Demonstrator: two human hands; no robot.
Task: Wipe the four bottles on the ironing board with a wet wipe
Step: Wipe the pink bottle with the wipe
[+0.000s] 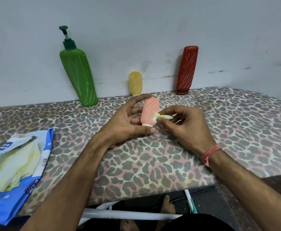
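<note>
A small pink bottle (149, 112) with white scribble marks stands cap-down at the middle of the ironing board (236, 130). My left hand (128, 124) grips it from the left, index finger over its top and thumb under its cap. My right hand (184, 125) pinches a bunched wet wipe (159, 116) and presses it against the bottle's right side. Against the wall stand a tall green pump bottle (79, 77), a small yellow bottle (135, 84) and a red bottle (186, 70), all marked with white lines.
An open blue wet-wipe pack (18, 164) lies at the board's left front edge. The white wall runs directly behind the bottles. Below the front edge show the board's white frame (128, 214) and my bare feet on a dark floor.
</note>
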